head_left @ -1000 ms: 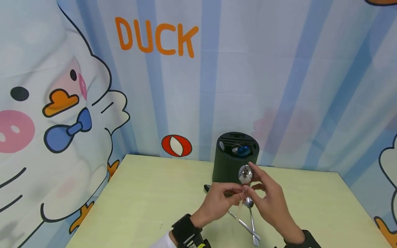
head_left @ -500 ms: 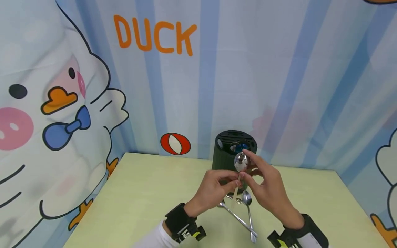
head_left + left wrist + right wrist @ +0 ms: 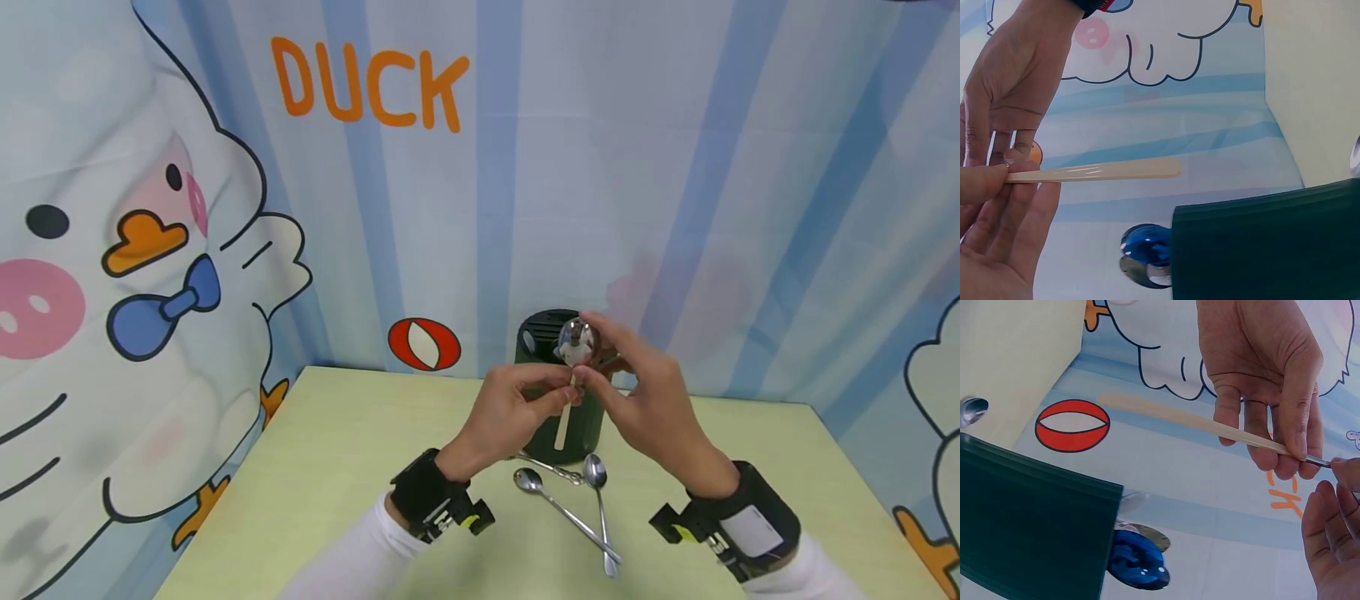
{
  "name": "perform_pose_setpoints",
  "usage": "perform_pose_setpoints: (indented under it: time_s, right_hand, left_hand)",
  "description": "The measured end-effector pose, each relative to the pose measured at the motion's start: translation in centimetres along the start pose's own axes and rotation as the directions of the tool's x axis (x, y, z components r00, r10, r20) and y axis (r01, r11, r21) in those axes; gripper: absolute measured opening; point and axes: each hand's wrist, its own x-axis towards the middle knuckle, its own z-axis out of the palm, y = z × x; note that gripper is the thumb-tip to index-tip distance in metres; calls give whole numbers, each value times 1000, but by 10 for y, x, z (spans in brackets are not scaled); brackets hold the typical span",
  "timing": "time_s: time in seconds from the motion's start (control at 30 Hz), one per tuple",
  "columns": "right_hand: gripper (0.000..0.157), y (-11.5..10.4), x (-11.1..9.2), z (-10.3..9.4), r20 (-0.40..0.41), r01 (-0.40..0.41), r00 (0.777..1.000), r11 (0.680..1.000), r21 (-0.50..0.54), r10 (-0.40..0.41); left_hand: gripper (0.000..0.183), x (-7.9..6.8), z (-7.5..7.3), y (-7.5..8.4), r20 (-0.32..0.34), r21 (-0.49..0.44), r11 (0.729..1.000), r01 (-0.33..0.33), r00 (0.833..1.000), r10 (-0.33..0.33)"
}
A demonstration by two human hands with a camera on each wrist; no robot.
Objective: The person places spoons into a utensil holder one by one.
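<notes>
A spoon (image 3: 577,342) with a shiny metal bowl and a cream handle (image 3: 1129,170) is held up in front of a dark green utensil holder (image 3: 588,429). Its bowl points up and the handle slants down. My left hand (image 3: 510,412) pinches the handle near its upper end between thumb and fingers. With thumb and fingers my right hand (image 3: 648,392) grips the spoon around the neck, index fingertip at the bowl's top edge. The right wrist view shows both hands close together on the spoon, the left hand (image 3: 1266,394) on the cream part.
Utensils with metal and blue bowls (image 3: 1141,559) stick out of the holder's top. In front of it on the pale table (image 3: 360,467) lie two crossed metal spoons, one spoon (image 3: 528,481) to the left and another spoon (image 3: 595,472), plus an ornate metal handle (image 3: 558,472).
Both hands have lifted the spoon upward and slightly left, so its bowl now overlaps the holder's top. The spoons on the table show more fully.
</notes>
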Motion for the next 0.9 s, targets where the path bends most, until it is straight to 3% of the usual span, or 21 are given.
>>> perform_pose_setpoints:
  time_s: [0.27, 0.57, 0.73, 0.9]
  right_hand:
    - [65, -4, 26, -11, -26, 35, 999, 999, 19, -35]
    - [62, -9, 44, -15, -44, 63, 997, 998, 24, -62]
    - [59, -22, 58, -20, -42, 64, 997, 998, 6, -64]
    - [60, 5, 62, -16, -31, 54, 998, 998, -16, -54]
  left_hand:
    - [18, 23, -12, 13, -8, 9, 998, -60, 998, 60]
    - [18, 35, -23, 51, -10, 46, 998, -41, 999, 42]
    - [19, 43, -27, 44, -21, 67, 997, -39, 999, 41]
    - [21, 50, -31, 48, -19, 82, 996, -31, 999, 33]
